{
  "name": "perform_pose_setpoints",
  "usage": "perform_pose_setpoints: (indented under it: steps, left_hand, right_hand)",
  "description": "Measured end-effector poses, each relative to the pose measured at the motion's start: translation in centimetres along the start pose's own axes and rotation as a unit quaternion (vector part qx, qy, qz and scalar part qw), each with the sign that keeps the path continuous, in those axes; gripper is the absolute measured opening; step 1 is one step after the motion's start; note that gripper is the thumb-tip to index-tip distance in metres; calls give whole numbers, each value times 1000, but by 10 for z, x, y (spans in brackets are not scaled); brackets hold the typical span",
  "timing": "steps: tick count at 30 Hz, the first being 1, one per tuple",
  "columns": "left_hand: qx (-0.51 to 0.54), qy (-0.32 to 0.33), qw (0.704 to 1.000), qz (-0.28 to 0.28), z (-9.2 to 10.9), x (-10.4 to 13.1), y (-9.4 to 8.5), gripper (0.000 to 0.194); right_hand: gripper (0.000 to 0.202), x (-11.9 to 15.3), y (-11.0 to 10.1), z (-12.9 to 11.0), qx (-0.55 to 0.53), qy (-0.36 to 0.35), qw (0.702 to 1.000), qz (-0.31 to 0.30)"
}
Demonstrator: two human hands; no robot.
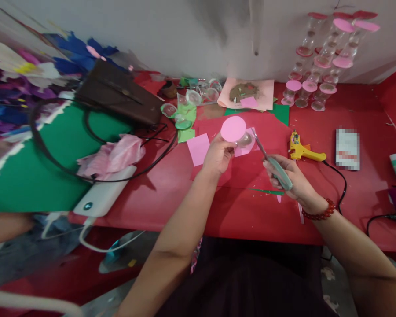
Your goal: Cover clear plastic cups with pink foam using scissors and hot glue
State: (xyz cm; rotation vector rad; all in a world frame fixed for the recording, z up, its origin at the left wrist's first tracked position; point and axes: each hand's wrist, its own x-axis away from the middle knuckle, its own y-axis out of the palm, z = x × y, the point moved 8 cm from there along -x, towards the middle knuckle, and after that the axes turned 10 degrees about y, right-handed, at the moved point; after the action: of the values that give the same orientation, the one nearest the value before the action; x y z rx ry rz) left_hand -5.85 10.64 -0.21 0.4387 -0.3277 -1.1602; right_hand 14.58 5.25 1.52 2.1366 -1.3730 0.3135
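Observation:
My left hand (pixel 218 154) grips a small clear cup piece (pixel 244 140) with a round pink disc (pixel 233 128) on one end. Pink paper (pixel 250 148) shows at the cup's other end, near the scissor blades. In my right hand (pixel 292 176) are scissors (pixel 279 172) with pale green handles, their blades pointing up and left to the edge of that pink paper. A separate pink square (pixel 198 149) lies left of my left hand on the red table (pixel 158 185).
A yellow glue gun (pixel 305 152) lies right of my right hand, its cord trailing. Stacked hourglass shapes (pixel 323 61) stand at the back right. Sand (pixel 244 91) lies on paper behind. Left are a brown bag (pixel 119 92), a white power bank (pixel 102 196) and cables.

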Motion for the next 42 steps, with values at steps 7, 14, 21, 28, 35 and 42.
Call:
perform_pose_setpoints:
  steps: [7, 14, 21, 28, 35, 42]
  left_hand:
    - [-7, 3, 999, 32, 1, -1, -6, 71]
    - [1, 27, 998, 50, 2, -6, -9, 61]
    - [20, -1, 997, 70, -3, -5, -12, 54]
    - [28, 9, 997, 65, -3, -5, -10, 50]
    - [5, 34, 998, 56, -2, -8, -15, 43]
    - [-15, 20, 1000, 7, -3, 0, -4, 22]
  right_hand:
    - [58, 0, 3, -1, 16, -12, 1000, -4]
    - [63, 0, 1, 2, 20, -1, 1000, 12]
    - [61, -2, 0, 4, 31, -5, 999, 11]
    - [58, -2, 0, 4, 33, 0, 999, 16]
    - [61, -2, -3, 2, 40, -14, 999, 26]
    - [58, -3, -12, 0, 11, -14, 999, 50]
